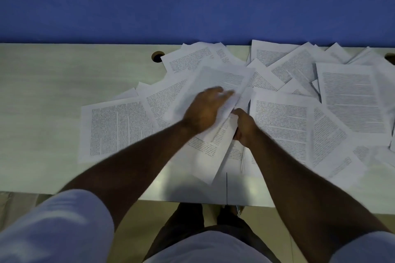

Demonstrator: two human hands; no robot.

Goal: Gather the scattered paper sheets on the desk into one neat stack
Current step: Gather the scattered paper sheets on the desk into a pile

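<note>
Right hand (243,126) is gripping a bundle of white printed paper sheets (215,141) near the pale desk's (42,92) front edge; left hand (203,111), fingers extended, is pressing on it.

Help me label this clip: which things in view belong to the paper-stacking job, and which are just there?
Job:
scattered sheets
gathered bundle
left hand
right hand
desk

Just there:
cable hole
blue wall

1. An office workstation: a pale wood-grain desk (53,92) backed by a blue partition panel (128,2).
2. A round cable hole (157,57) is cut near the desk's rear edge.
3. Printed text sheets (350,100) lie strewn over the desktop.
</note>
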